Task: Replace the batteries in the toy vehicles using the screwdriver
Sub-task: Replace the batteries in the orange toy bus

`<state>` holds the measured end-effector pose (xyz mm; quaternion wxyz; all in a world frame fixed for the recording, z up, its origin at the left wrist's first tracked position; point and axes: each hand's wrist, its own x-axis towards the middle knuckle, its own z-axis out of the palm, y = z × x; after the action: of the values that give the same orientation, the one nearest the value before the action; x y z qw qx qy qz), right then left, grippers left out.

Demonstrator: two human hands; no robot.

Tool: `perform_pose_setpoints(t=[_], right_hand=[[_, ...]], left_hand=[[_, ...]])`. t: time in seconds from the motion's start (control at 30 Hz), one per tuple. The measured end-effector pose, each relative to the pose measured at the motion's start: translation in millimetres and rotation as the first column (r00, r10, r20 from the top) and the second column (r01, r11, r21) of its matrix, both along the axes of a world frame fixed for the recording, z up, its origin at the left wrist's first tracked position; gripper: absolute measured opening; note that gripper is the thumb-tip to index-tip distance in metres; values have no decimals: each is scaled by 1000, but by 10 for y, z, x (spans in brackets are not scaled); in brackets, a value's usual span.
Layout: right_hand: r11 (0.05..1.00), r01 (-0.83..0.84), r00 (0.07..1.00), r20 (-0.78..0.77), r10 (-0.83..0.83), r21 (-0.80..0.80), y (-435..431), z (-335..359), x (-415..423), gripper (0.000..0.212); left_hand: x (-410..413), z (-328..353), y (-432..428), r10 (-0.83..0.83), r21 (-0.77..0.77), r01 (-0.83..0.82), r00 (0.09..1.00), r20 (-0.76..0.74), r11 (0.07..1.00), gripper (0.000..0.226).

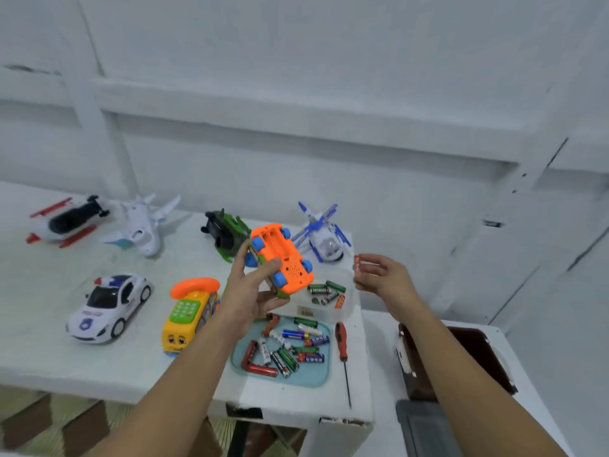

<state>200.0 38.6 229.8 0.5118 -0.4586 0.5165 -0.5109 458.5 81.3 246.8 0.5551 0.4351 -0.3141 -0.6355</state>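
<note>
While left-hand fingers (268, 267) grasp the upturned orange plastic toy car (283, 255), battery bay open, right-hand fingers (370, 280) pinch red cylindrical batteries (362, 262) just beside it. Insertion seems next, demanding polarity alignment; the red-handled screwdriver (341, 341) lies on the white table (39, 308) below them.

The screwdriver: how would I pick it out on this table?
On the white table, near right corner, just right of the teal tray of batteries, lies the screwdriver. It is the only tool: red-and-black handle, thin metal shaft pointing toward you.
</note>
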Motion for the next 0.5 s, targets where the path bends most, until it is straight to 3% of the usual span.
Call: perform_pose_setpoints(t=[0.1,0.2,0.37,0.5], right_hand=[[995,-97,915,-396,78,-28,-131,123,326,34],[983,-182,622,-773,124,11,-250,69,599,32],[964,-231,320,-926,201,130,-336,-83,843,40],[963,-233,300,-932,203,135,-348,-114,913,36]], left_hand=[[122,68,-25,-7,-25,8,1000,15,1000,61],[201,94,-42,-20,-31,21,999,36,999,60],[286,91,-86,-44,-20,46,997,55,999,56],[361,92,-100,-75,-7,75,995,63,997,49]])
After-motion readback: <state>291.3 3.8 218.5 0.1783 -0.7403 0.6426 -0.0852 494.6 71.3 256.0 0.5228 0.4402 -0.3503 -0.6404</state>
